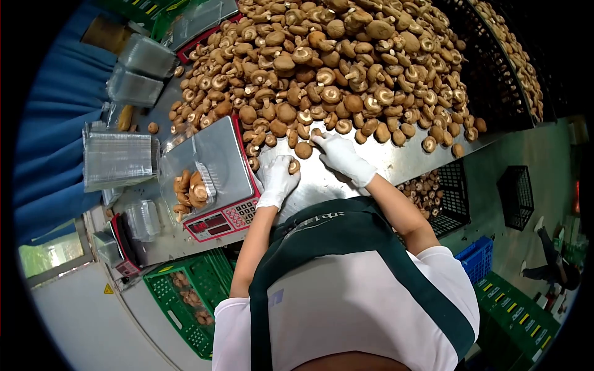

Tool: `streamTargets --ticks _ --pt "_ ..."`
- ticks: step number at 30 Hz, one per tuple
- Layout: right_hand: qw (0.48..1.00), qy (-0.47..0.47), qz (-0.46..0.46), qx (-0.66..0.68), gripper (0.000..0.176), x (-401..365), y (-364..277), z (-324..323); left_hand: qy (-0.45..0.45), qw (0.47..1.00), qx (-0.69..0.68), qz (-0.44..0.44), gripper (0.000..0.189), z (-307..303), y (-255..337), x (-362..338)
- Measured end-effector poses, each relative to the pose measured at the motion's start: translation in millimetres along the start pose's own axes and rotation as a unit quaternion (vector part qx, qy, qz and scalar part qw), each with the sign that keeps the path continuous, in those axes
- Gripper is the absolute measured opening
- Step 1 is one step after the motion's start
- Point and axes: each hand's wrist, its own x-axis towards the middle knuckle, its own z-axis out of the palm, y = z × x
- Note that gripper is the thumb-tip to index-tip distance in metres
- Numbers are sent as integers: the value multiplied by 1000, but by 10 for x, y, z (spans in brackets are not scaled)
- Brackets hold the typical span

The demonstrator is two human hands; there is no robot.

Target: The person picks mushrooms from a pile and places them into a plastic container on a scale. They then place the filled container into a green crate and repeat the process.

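My left hand [278,180], in a white glove, is closed on a shiitake mushroom [294,166] with its pale underside showing. My right hand [344,157], gloved too, reaches to the near edge of a large mushroom pile [297,68]. Its fingers are stretched out, with the tips against a small mushroom [317,133]. A loose mushroom [303,150] lies on the metal table between both hands. Left of my left hand stands a red digital scale [216,167]. On it sits an open clear plastic box [206,179] with several mushrooms inside.
Stacks of clear plastic boxes [117,157] stand at the left, near a second scale [124,247]. Below the table are a green crate [179,303] with packed mushrooms and a black crate [455,195]. At far right, a person [554,263] is on the floor area.
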Motion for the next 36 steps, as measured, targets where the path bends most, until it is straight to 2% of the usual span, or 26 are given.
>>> streamTargets --ticks 2,4,6,8,9,10,12,15,17,18,19,20,22,23,24,25,26,27,28,29,30,32,35,36 --pt "999 6 -4 40 44 -141 81 -101 -25 1000 -6 -2 40 -24 -8 -15" --pt "996 78 8 37 47 -305 126 -168 99 992 -71 6 47 -10 -50 -11" --pt "996 82 22 25 47 -435 127 -257 162 984 -71 17 60 -32 -13 77" --pt "995 -32 70 57 43 -545 107 -350 154 984 -71 46 66 -86 103 200" --pt "988 -100 110 33 37 -572 56 -343 101 993 -29 48 71 -130 207 260" --pt "995 -82 48 27 37 -637 116 -180 47 998 13 50 76 -137 312 301" --pt "1000 -18 14 4 40 -749 119 8 44 990 122 58 83 -25 475 374" --pt "1000 5 28 1 40 -747 123 82 21 993 114 28 77 19 543 474" --pt "998 -1 48 37 38 -735 120 26 23 991 100 83 64 137 441 483" --pt "990 90 13 106 35 -750 217 117 20 985 84 152 57 235 346 402" --pt "980 88 46 174 34 -757 222 96 79 980 66 173 53 257 359 326" --pt "964 79 79 242 33 -741 195 68 137 971 52 191 49 273 364 256" --pt "932 54 157 322 32 -711 162 46 176 966 -32 190 49 171 403 141" --pt "900 55 171 398 31 -682 167 69 185 962 -124 159 51 138 440 83" --pt "862 55 187 469 31 -642 161 86 196 947 -216 132 52 113 473 29" --pt "780 50 232 579 28 -591 108 58 167 935 -302 84 54 73 471 -9" --pt "750 30 253 611 26 -544 101 55 137 911 -388 39 57 47 462 -32" --pt "699 13 250 670 25 -488 62 26 64 833 -545 -66 48 64 441 -36" --pt "644 -6 249 723 25 -442 2 1 17 741 -654 -152 48 -43 462 -60" --pt "630 -25 247 736 26 -427 -69 -36 105 834 -535 -87 47 90 383 -46" --pt "615 -42 254 745 26 -383 -105 -36 185 899 -396 -22 47 120 351 -51" --pt "632 -38 252 732 28 -300 -103 125 164 936 -311 -24 51 180 307 -56" --pt "653 -52 232 719 30 -158 75 428 53 985 -154 57 59 127 321 -65" --pt "657 -55 229 716 30 -129 106 466 79 987 -114 87 59 120 342 -67"
